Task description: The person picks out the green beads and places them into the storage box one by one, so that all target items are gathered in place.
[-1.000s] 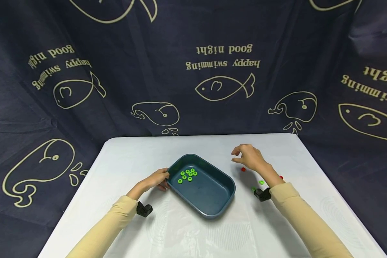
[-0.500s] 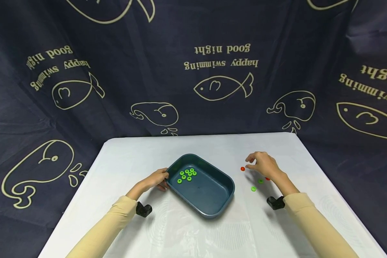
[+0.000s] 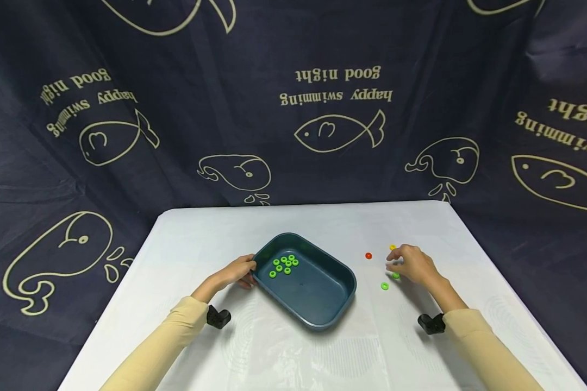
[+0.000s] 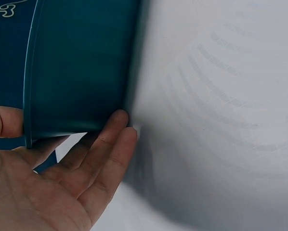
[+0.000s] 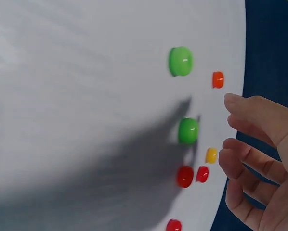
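Note:
My left hand (image 3: pixel 236 271) grips the left end of a dark teal rectangular bin (image 3: pixel 318 296), thumb over the rim and fingers against its outer wall in the left wrist view. Several small green rings (image 3: pixel 272 274) lie inside the bin toward that end. To the right of the bin, my right hand (image 3: pixel 414 264) hovers over the table with thumb and fingers apart and nothing between them. Below it in the right wrist view are two green rings (image 5: pixel 181 61), a yellow piece (image 5: pixel 211 155), an orange-red piece (image 5: pixel 218 80) and several red pieces (image 5: pixel 185 176).
A white-covered table (image 3: pixel 254 347) bears everything. Behind it hangs a dark blue cloth (image 3: pixel 342 179) with fish and whale drawings. Black wrist cameras (image 3: pixel 218 317) sit on both wrists, below beige sleeves.
My right hand has moved right and nearer to me, uncovering the red and green pieces and then the yellow one. The left hand and bin stay in place.

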Tool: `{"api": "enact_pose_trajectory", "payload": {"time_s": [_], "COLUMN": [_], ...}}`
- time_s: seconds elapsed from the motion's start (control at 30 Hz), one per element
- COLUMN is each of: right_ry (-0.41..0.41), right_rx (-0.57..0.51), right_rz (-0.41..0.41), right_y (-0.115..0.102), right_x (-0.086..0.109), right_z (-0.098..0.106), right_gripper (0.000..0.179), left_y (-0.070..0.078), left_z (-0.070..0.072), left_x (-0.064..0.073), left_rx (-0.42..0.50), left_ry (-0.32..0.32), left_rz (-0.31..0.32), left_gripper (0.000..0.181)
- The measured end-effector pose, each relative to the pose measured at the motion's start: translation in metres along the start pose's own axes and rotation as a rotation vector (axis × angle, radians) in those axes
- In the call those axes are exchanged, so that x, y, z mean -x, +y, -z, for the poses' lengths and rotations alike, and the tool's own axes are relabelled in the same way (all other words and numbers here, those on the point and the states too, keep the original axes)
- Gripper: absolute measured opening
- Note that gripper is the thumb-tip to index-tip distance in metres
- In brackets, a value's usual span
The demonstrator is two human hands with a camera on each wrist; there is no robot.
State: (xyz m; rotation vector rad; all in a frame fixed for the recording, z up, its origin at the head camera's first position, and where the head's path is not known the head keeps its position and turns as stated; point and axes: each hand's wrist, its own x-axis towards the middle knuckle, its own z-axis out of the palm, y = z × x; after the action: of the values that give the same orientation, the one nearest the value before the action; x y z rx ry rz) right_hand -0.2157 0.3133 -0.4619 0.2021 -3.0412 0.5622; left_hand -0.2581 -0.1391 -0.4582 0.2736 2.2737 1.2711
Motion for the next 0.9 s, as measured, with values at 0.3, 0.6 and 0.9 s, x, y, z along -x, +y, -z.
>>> {"api": "enact_pose_trajectory", "payload": {"time_s": [0.3, 0.6, 0.9], "right_ry": [-0.026, -0.013, -0.008], "right_rx": [-0.011, 0.001, -0.025], "right_rz": [-0.002, -0.004, -0.002], "right_y": [0.013, 0.016, 0.015], "right_x": [0.009, 0.012, 0.011], "right_z": [-0.014, -0.019, -0.02], "right_gripper": [0.025, 0.022, 0.014], "left_y": [-0.007, -0.002, -0.001], "left_z": [0.005, -0.001, 0.001], "left_x": [-0.001, -0.001, 0.0], "left_rx": [0.024, 0.009, 0.009], "left_ry": [-0.075, -0.02, -0.019], "left_rz": [-0.088, 0.001, -0.009], "left_gripper": [0.042, 0.038, 0.036]}}
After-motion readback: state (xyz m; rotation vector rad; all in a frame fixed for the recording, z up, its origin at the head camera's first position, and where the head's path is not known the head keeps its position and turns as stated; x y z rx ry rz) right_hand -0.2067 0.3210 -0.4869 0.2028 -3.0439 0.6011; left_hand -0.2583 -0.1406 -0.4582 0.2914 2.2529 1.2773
